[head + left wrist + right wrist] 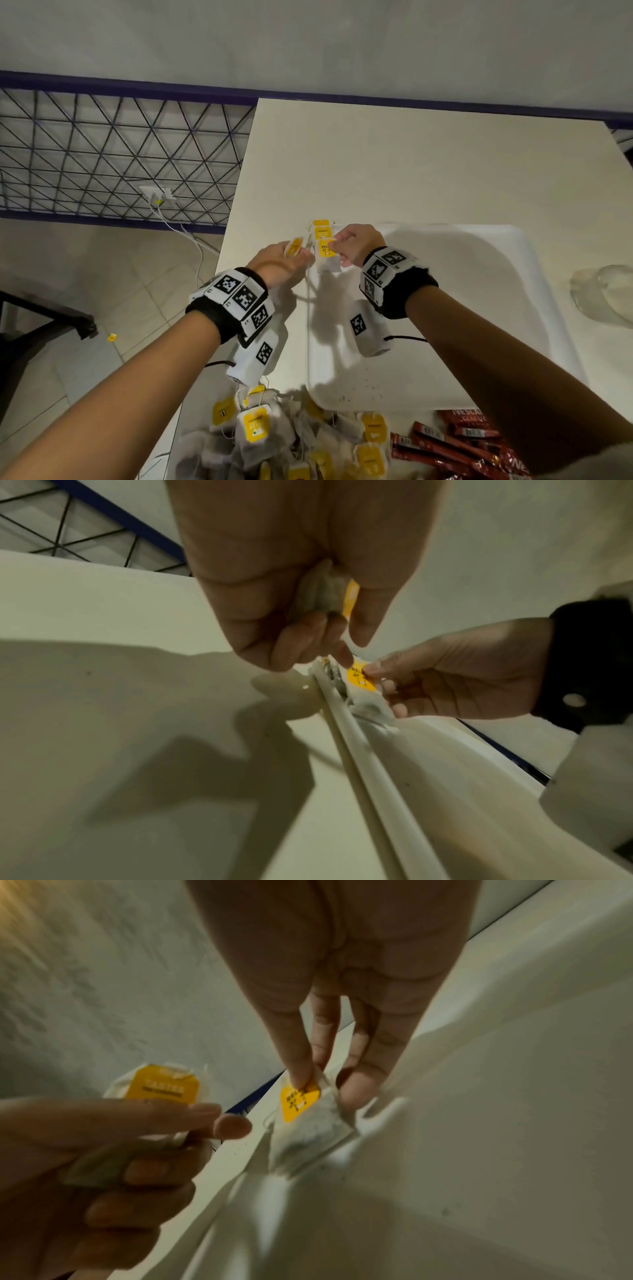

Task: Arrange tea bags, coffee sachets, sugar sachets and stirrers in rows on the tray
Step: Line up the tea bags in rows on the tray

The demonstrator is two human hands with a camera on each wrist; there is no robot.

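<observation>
Pinching the yellow tag end of a tea bag (pixel 326 255), the right hand (pixel 356 245) sets it at the far left corner of the white tray (pixel 479 246), where it lies just below two other tea bags (pixel 321 230) in a short row along the rim. Just beside it, the left hand (pixel 279 262) curls its fingers round another yellow-tagged tea bag (pixel 294 247), held above the worktop (pixel 411 164) outside the tray's left edge. Near the person, a loose heap of tea bags (pixel 291 435) lies on the worktop with red coffee sachets (pixel 459 442) to its right.
</observation>
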